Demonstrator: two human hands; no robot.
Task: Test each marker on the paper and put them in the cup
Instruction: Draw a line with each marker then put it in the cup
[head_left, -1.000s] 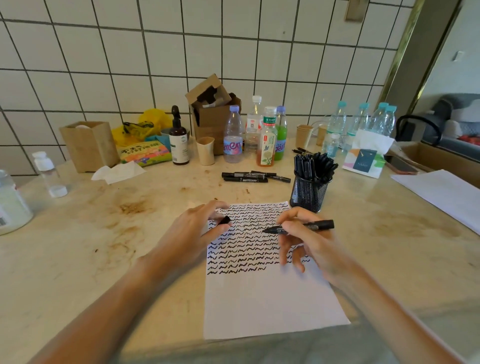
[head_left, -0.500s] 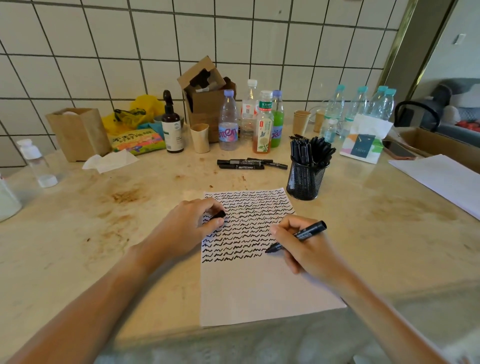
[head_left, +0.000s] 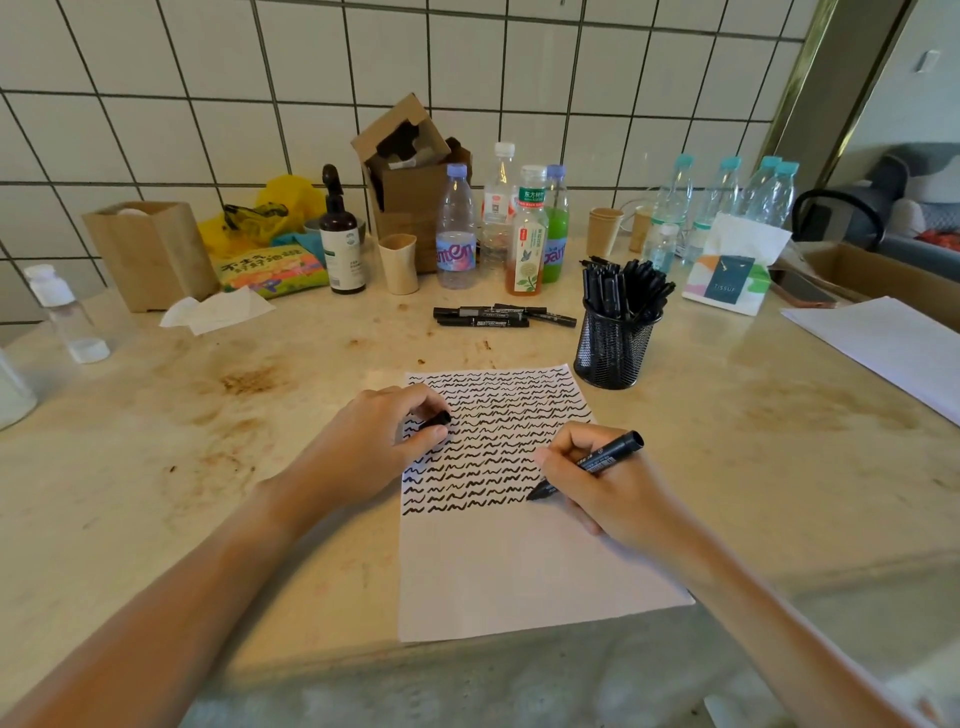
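Stained marble counter (head_left: 727, 467), white tiled wall (head_left: 208, 130), cluttered bottles (head_left: 456, 228)

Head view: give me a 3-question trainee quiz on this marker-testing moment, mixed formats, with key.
1. True or false: the marker in the right hand has its tip on the paper.
2. What does the left hand pinch? A) cap B) bottle C) tissue
3. Fill in: the loose markers lie to the ___ of the mesh cup.

Key: 1 true; 2 A; 3 left
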